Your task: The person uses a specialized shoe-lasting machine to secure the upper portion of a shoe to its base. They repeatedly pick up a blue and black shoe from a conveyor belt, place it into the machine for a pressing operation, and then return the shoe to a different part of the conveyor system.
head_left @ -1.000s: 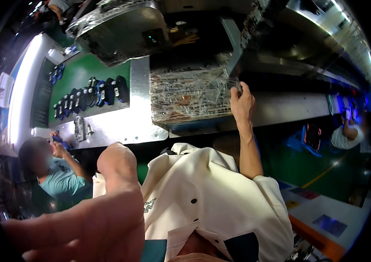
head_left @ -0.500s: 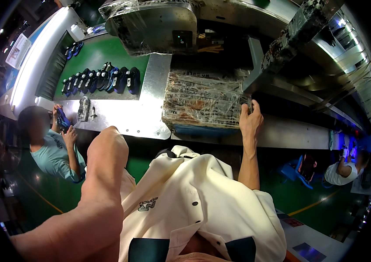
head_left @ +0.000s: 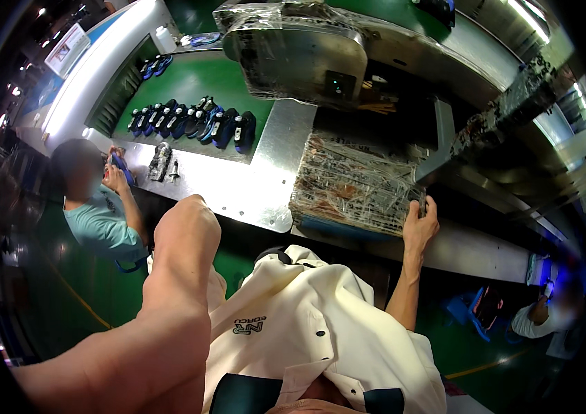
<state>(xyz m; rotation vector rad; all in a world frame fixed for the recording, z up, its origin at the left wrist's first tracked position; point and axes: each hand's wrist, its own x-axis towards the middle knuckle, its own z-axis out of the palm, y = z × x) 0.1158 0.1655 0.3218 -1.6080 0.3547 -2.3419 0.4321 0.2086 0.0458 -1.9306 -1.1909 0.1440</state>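
My right hand (head_left: 420,224) is at the front right corner of a block wrapped in clear plastic film (head_left: 352,185). Its thumb and index finger close around that corner, while the other fingers are mostly hidden. My left arm is raised and bent, its elbow pointing forward and its forearm coming back close to the camera. Very near at the lower left, my left hand (head_left: 79,376) is cut off by the picture's edge, so its fingers do not show.
Dark shoes (head_left: 189,123) stand in a row on a green belt (head_left: 196,76). A film-wrapped machine head (head_left: 300,62) hangs above the metal table (head_left: 238,188). To the left, a person in a light teal shirt (head_left: 103,219) handles a shoe; another person (head_left: 538,319) sits far right.
The whole view has shifted and tilted, moving the table and machine right in the picture. My right hand stays at the block's corner, and my left arm keeps its raised pose.
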